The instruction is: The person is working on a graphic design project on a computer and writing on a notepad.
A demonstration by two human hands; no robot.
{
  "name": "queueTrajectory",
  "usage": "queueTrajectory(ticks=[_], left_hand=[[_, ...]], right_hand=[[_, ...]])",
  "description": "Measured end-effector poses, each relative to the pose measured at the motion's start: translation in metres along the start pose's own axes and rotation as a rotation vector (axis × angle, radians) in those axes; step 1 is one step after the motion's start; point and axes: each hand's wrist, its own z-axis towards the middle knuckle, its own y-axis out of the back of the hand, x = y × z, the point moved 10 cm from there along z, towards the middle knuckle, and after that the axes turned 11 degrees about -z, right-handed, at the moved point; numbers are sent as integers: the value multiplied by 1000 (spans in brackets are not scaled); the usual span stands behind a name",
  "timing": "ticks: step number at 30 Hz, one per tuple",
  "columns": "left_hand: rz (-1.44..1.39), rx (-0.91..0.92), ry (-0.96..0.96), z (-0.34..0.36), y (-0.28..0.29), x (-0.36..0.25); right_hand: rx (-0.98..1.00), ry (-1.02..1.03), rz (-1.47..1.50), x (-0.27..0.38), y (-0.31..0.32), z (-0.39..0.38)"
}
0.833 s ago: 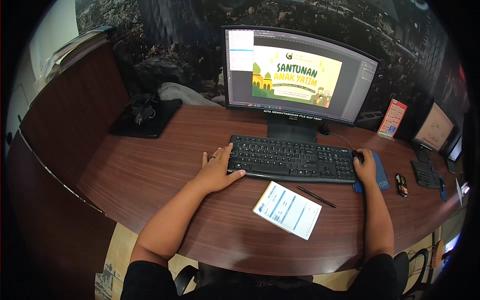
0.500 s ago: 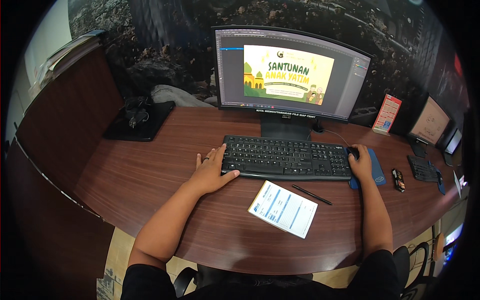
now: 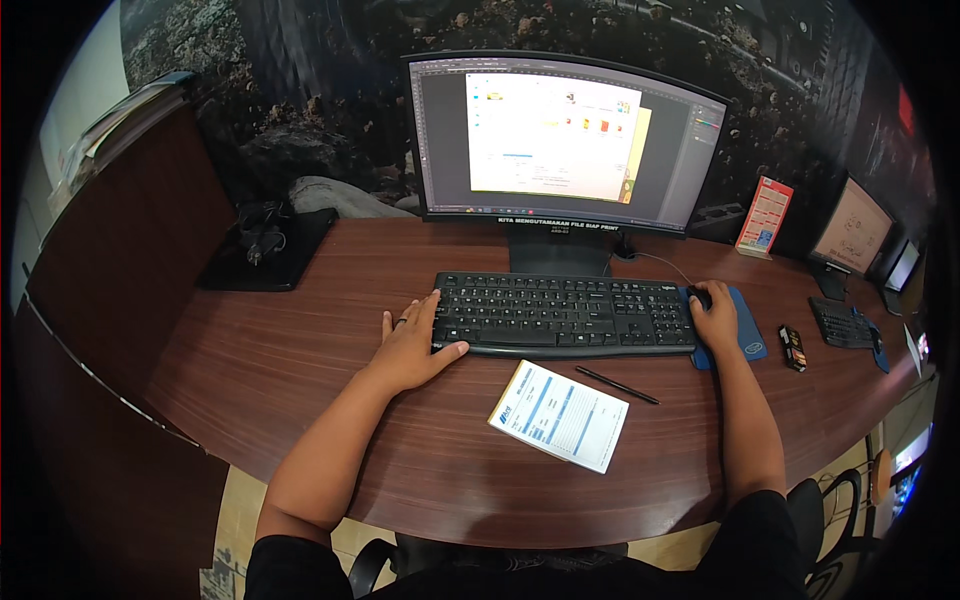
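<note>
My left hand (image 3: 408, 352) lies at the left end of a black keyboard (image 3: 565, 312), fingers spread and thumb stretched along its front corner. On the blue mouse pad (image 3: 750, 342), my right hand (image 3: 716, 322) is wrapped over a black computer mouse (image 3: 699, 297), mostly hidden beneath the palm. Behind the keyboard stands a wide monitor (image 3: 550, 140). Its screen shows a white window with small thumbnails over a pale yellow picture. A pad of printed forms (image 3: 562, 415) rests in front of the keyboard, with a black pen (image 3: 617, 384) beside it.
A black flat device (image 3: 290, 262) with a coiled cable (image 3: 260, 240) sits at the back left by a wooden partition (image 3: 110, 230). To the right are a red-and-white desk calendar (image 3: 765, 217), a small dark box (image 3: 792, 348), a second keyboard (image 3: 843, 323) and another screen (image 3: 855, 228).
On the monitor, a white window with thumbnails now covers most of the yellow-green poster. The view has shifted slightly; both hands keep their places on the keyboard and mouse.
</note>
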Motion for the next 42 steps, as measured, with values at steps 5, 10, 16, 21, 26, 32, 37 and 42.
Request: queueTrajectory(ticks=[5, 10, 16, 21, 26, 32, 37, 42], left_hand=[[0, 11, 0, 0, 1, -2], [-29, 2, -4, -1, 1, -3], [-23, -1, 1, 0, 0, 0], [-1, 17, 0, 0, 0, -3], [1, 7, 3, 0, 1, -1], [-23, -10, -11, 0, 1, -2], [-27, -12, -12, 0, 1, -2], [-26, -5, -4, -1, 2, -4]], right_hand=[[2, 29, 31, 5, 2, 0], [-5, 10, -3, 2, 0, 0], [-12, 16, -1, 7, 2, 0], [-2, 32, -1, 6, 3, 0], [-8, 7, 1, 6, 3, 0], [-31, -52, -34, -6, 2, 0], [-11, -22, -42, -2, 0, 0], [-14, -3, 6, 2, 2, 0]])
